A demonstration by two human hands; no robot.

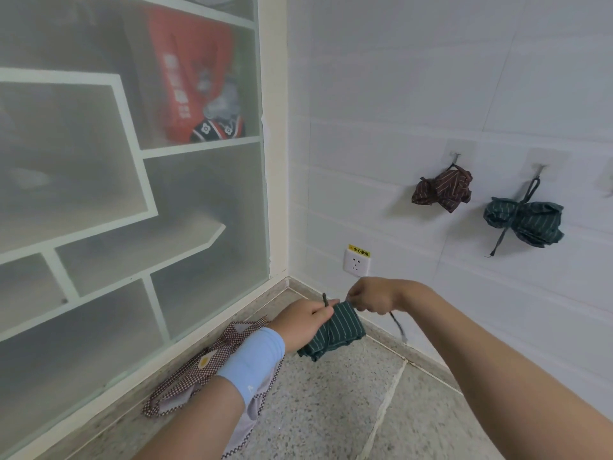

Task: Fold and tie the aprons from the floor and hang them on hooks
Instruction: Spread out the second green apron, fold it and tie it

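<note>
Lower centre of the frame: the folded green apron [335,330] is held between both hands. The left hand [302,322] pinches one strap end [325,297] and the right hand [370,298] pinches the other. Best to pull both evenly outward, cinching the knot mid-bundle and leaving a loop.

The held apron [335,327] and right hung apron [524,224] are showing green with pale stripes. The left hung apron [442,190] is showing striped brown, the floor apron [185,380] checked brown.
</note>
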